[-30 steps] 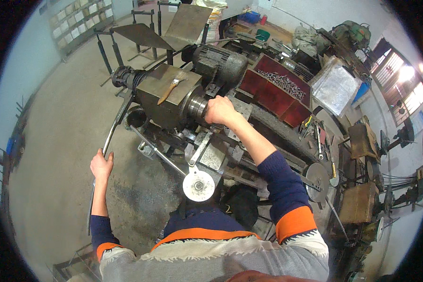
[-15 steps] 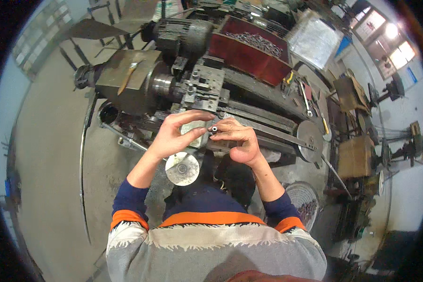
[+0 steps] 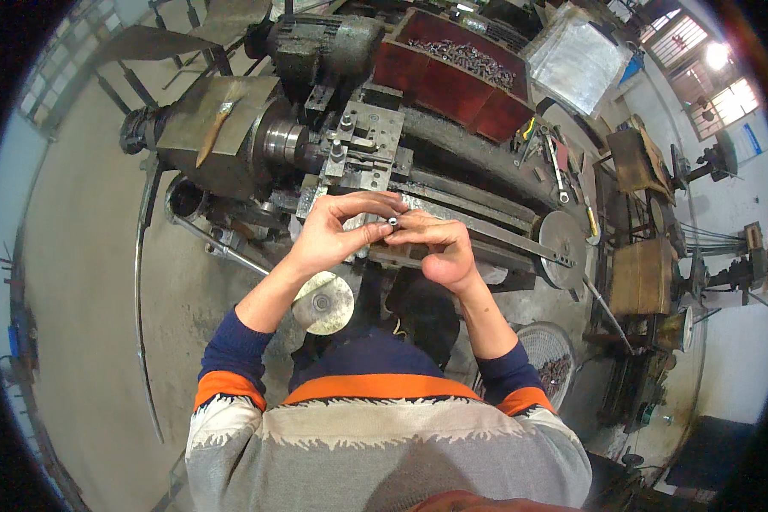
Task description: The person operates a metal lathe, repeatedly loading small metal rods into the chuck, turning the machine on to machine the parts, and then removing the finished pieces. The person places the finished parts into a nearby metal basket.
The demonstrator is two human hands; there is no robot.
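A small round metal part [image 3: 392, 221] with a hole in its end is pinched between my two hands, in front of the lathe. My left hand [image 3: 340, 229] has its thumb and fingertips closed at the part's left side. From the right, my right hand [image 3: 439, 245] grips it with bent fingers, which cover most of it. Just beyond the hands is the lathe's tool post [image 3: 363, 141] on its carriage. The chuck [image 3: 283, 142] is farther left. Below my left forearm sits a pale round handwheel [image 3: 322, 303].
A red box [image 3: 452, 90] of small metal parts stands behind the lathe. A brush [image 3: 216, 132] lies on the headstock. To the right are a wrench [image 3: 560, 171], a grey disc [image 3: 561, 239] and a basket [image 3: 548, 337] with parts. A long bar [image 3: 142, 299] stands left.
My left hand has closed in on the part, its thumb now touching it. Both hands have lifted slightly away from me, and the part has tilted. The view has shifted a little.
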